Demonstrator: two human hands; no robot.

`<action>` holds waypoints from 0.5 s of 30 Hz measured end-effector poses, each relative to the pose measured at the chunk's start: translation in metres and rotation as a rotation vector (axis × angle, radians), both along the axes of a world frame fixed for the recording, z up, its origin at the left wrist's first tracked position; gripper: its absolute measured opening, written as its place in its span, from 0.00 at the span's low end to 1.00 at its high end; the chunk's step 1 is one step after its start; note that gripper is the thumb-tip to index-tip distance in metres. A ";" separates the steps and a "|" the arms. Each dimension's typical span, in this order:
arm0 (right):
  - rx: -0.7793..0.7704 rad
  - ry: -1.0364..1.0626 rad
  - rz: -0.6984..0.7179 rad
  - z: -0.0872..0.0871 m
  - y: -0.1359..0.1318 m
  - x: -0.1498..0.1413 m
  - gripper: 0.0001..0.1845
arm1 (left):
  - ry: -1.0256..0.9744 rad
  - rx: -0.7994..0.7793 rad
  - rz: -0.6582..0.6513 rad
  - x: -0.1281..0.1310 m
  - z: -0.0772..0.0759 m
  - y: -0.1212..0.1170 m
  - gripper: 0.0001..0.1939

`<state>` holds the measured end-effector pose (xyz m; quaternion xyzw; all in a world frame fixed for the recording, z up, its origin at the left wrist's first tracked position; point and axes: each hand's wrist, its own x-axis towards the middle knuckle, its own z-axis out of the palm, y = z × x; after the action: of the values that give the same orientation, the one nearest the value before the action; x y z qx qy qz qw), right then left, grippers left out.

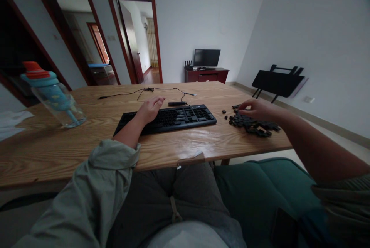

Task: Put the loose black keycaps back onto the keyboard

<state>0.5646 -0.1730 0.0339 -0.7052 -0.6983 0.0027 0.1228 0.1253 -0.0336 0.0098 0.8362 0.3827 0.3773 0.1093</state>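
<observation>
On grained wood table (170, 145): black keyboard (180, 118), blocky keycaps (246, 123); hands (150, 110) (250, 109) curled, grip unclear.

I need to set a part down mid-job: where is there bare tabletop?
Bare tabletop shows between the bottle and the keyboard, and between the keyboard and the front edge. Crowded: the right side, with loose keycaps by the right hand, and behind the keyboard, where a cable lies.

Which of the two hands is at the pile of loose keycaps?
The right hand: it is at the pile of loose black keycaps, whereas the left hand is over the black keyboard.
</observation>
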 end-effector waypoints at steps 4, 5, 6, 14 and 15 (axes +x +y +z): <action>-0.105 0.081 -0.194 0.015 -0.018 0.035 0.23 | -0.020 -0.016 -0.008 0.000 -0.001 0.001 0.27; -0.119 0.100 -0.211 0.016 -0.025 0.043 0.23 | -0.027 -0.029 -0.011 0.000 -0.002 0.001 0.27; -0.133 0.121 -0.215 0.015 -0.033 0.050 0.23 | -0.035 -0.043 -0.012 0.000 -0.002 0.002 0.27; -0.235 0.179 -0.183 -0.012 -0.100 0.059 0.24 | -0.095 -0.055 -0.008 0.000 -0.005 0.007 0.25; -0.227 0.179 -0.176 -0.015 -0.104 0.058 0.24 | -0.099 -0.049 -0.013 0.000 -0.006 0.008 0.26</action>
<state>0.6224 -0.2767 0.0189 -0.7700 -0.6152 0.1336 0.1039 0.1250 -0.0256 0.0041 0.8160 0.3808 0.4078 0.1510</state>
